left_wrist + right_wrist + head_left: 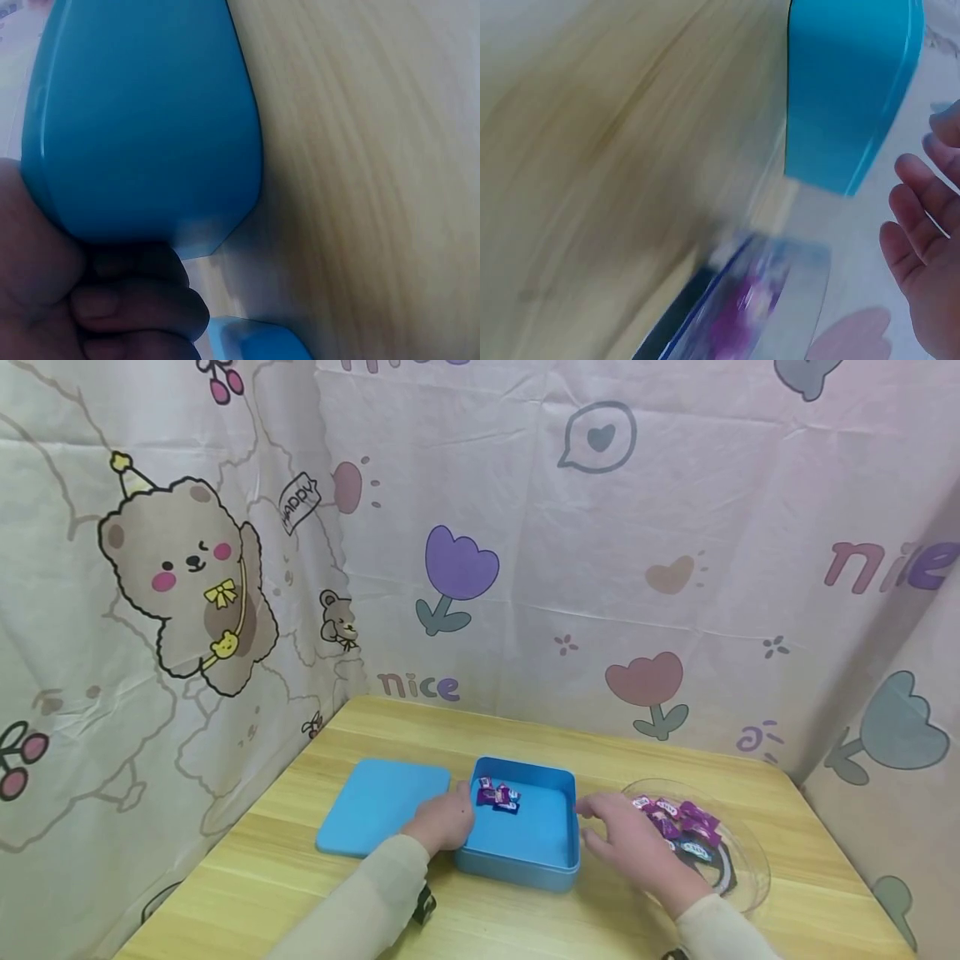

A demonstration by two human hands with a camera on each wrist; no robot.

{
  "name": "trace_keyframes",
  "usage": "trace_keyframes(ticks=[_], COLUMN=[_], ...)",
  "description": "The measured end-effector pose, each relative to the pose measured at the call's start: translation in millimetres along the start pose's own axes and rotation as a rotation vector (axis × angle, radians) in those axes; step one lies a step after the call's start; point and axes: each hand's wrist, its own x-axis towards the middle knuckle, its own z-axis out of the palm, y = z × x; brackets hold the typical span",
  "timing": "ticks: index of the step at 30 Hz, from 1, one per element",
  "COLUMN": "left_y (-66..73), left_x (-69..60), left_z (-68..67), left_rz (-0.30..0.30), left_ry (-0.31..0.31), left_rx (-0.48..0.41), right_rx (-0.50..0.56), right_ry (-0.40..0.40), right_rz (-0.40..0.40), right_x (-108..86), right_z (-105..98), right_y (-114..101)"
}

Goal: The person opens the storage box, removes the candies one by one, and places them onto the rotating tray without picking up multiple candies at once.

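Wrapped candies (498, 796), four or five in an overlapping cluster, lie in the back left corner of the one open blue box (532, 835). The box stands about midway between the counter's (525, 927) left and right edges. The left hand (442, 818) has its fingers curled at the box's left wall, thumb by the rim, and appears to hold it steady. The right hand (630, 839) is fairly wide, fingers loosely bent, between the box and the one clear plate (759, 870); I see nothing in its grasp. More wrapped candies (697, 827) overlap on that plate, toward the counter's right edge: perhaps eight, too piled to count exactly. One flat blue lid (382, 806) lies toward the left edge. The step in hand seems to be sorting candies between plate and box; the next move probably calls for the right hand to pinch one candy.
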Motion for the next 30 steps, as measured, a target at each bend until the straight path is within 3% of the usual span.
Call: trace_keyframes(ticks=[12, 16, 30], left_y=[-2.2, -2.8, -3.1], left_x=[2.5, 4.3, 4.7], left_z=[1.6, 3.3, 2.6], left_rz=[0.015, 0.013, 0.017], left_ry=[0.014, 0.014, 0.005], left_rx=[0.004, 0.014, 0.022], right_rx=[-0.002, -0.004, -0.209], right_ry=[-0.086, -0.14, -0.315], right_rz=[-0.138, -0.122, -0.104], right_x=[36.7, 44.5, 59.0], right_z=[31, 42, 62], right_y=[-35, -39, -42])
